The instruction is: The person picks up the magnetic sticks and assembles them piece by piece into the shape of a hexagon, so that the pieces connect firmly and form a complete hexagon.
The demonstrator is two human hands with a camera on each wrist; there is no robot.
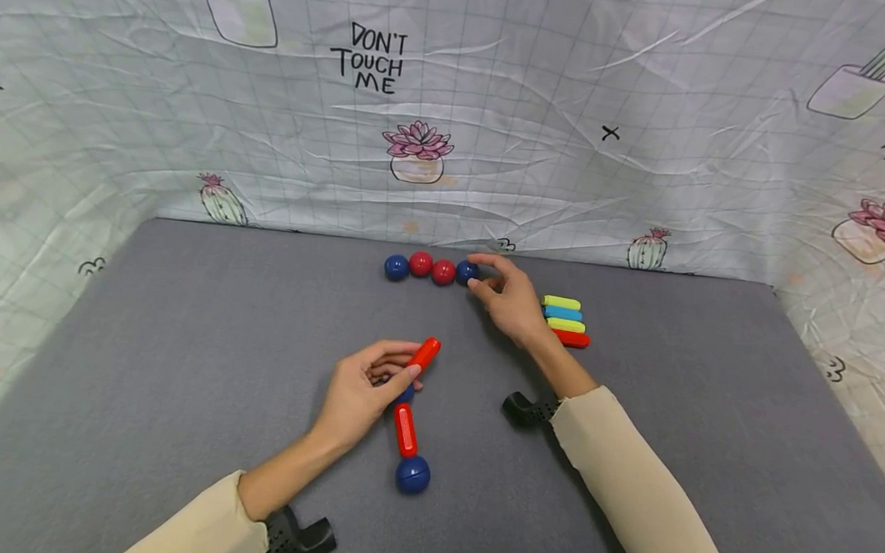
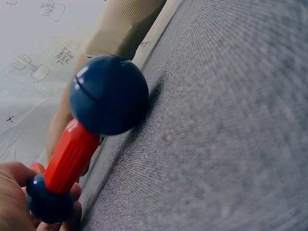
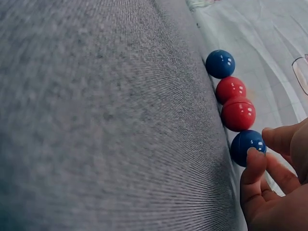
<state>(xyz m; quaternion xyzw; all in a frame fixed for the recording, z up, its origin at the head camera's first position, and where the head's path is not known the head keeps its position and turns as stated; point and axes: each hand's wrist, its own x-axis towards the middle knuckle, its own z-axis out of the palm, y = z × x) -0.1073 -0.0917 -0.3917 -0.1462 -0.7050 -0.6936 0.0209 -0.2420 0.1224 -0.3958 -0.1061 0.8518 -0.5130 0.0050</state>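
The left hand (image 1: 357, 389) is gripping a red stick (image 1: 424, 355); the right hand (image 1: 512, 301) is pinching a blue ball (image 1: 466, 271) on the bench (image 1: 184, 338).

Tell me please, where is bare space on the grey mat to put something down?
The grey mat is bare left of the left hand and right of the coloured rods. It is crowded between both hands, near the ball row and red-blue chain.

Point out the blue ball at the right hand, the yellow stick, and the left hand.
blue ball (image 3: 246, 144), right wrist view, its front face.
yellow stick (image 1: 561, 302), head view, its middle.
left hand (image 1: 357, 393), head view, its back.
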